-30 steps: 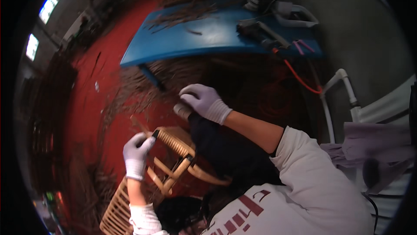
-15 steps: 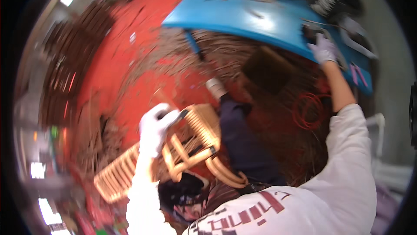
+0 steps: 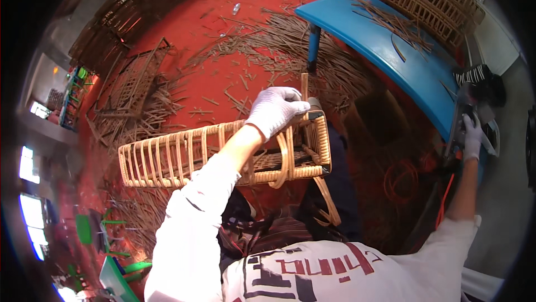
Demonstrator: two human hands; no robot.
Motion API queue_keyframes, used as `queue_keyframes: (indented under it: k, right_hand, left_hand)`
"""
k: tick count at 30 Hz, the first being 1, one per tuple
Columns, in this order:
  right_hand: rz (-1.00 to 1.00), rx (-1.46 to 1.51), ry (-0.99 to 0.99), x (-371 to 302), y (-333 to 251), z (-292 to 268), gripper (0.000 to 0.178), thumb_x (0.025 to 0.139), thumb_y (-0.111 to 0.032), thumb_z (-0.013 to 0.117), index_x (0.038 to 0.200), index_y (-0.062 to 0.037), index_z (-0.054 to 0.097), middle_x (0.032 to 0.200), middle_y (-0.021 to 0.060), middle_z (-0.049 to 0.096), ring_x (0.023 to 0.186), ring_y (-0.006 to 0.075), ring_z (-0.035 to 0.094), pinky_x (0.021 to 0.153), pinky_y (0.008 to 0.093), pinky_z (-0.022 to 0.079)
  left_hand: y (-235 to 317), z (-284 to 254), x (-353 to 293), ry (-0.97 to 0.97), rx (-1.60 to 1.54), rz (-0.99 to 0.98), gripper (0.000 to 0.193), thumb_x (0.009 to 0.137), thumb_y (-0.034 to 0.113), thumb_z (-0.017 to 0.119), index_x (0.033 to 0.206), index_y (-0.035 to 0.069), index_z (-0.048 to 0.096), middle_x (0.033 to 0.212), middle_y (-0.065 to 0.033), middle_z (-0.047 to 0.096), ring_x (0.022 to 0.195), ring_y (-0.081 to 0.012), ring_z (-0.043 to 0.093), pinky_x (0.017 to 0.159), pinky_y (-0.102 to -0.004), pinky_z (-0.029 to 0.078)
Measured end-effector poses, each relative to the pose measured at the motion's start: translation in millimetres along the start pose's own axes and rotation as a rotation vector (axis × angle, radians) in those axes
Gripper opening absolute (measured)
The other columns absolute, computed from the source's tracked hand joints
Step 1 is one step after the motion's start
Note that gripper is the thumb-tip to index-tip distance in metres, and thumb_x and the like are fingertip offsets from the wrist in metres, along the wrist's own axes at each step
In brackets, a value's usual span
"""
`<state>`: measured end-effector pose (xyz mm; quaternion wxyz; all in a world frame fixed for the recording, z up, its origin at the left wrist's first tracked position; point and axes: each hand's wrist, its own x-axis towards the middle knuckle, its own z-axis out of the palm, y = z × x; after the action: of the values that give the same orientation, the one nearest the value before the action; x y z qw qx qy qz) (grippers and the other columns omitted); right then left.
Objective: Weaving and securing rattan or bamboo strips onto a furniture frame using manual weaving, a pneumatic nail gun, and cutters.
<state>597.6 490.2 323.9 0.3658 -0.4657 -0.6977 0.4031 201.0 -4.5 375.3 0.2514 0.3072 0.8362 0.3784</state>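
Moved since one second ago: right hand (image 3: 473, 137), out from beside the leg (image 3: 346, 190) to the dark tool (image 3: 458, 119) at the table's near edge. Also swung round in view: wicker frame (image 3: 257, 177), now lying nearly level, partly perhaps from a turn of the head. Left hand (image 3: 276, 111), gloved: thumb and fingertips brought together at a dark corner (image 3: 316, 115) of the frame, apparently pinching a thin strip (image 3: 304, 85) standing upright just beyond the fingertips. Frame located directly below the left hand, slatted length running off to its left, woven end (image 3: 322, 143) just to its right. Curved hoop (image 3: 329, 207) hanging nearer the body than the left hand. Right hand, also gloved: laid over the tool, fingers bent; cannot tell whether closed firmly around it. Blue table (image 3: 385, 51) ahead and to the left of the right hand; red hose (image 3: 445, 201) running down just left of the right forearm. Loose scraps (image 3: 279, 39) on the floor beyond the left hand. Step in hand, as judged: steadying the strip at the corner while fetching the tool. Next move, as judged: calls for a sure grip on the tool, a lift clear of the table and a carry leftward to the left hand, with the hose free of the frame. Whether already fixed to the frame, strip end hidden by the glove: cannot tell.
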Motion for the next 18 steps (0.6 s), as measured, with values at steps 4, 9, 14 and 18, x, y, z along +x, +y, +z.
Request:
queue_keyframes:
  k: [4, 9, 14, 18]
  right_hand:
    - [-0.053, 0.452, 0.073, -109, -99, 21, 0.026, 0.1, -0.026, 0.061, 0.111, -0.0033, 0.064, 0.081, 0.0046, 0.062, 0.074, 0.013, 0.061, 0.068, 0.0297, 0.051]
    - [-0.201, 0.215, -0.439, -212, -177, 54, 0.023, 0.096, -0.023, 0.063, 0.088, -0.0009, 0.065, 0.072, 0.0067, 0.063, 0.069, 0.0172, 0.062, 0.067, 0.0313, 0.048]
    - [-0.051, 0.092, -0.722, -279, -234, 114, 0.018, 0.087, -0.017, 0.074, 0.085, 0.0005, 0.069, 0.065, 0.0027, 0.064, 0.057, 0.0097, 0.061, 0.056, 0.0248, 0.047]
    - [0.027, 0.011, -0.853, -299, -250, 143, 0.015, 0.087, -0.013, 0.076, 0.092, -0.0001, 0.07, 0.069, 0.0005, 0.065, 0.055, 0.0068, 0.06, 0.051, 0.0237, 0.046]
  left_hand:
    - [2, 4, 3, 0.051, -0.001, 0.016, 0.023, 0.083, 0.028, 0.079, 0.093, 0.006, 0.077, 0.081, -0.0047, 0.073, 0.075, -0.0125, 0.067, 0.074, -0.0305, 0.053]
    - [0, 3, 15, -0.007, 0.127, 0.026, 0.032, 0.079, 0.039, 0.077, 0.099, 0.014, 0.078, 0.093, -0.01, 0.075, 0.089, -0.027, 0.072, 0.086, -0.037, 0.054]
    - [-4, -4, 16, -0.005, 0.16, 0.063, 0.031, 0.081, 0.041, 0.073, 0.096, 0.015, 0.078, 0.094, -0.0117, 0.074, 0.092, -0.0303, 0.071, 0.086, -0.0391, 0.055]
    - [-2, 1, 22, -0.004, 0.193, 0.083, 0.032, 0.082, 0.043, 0.071, 0.096, 0.014, 0.078, 0.099, -0.0133, 0.074, 0.096, -0.0327, 0.07, 0.089, -0.0414, 0.054]
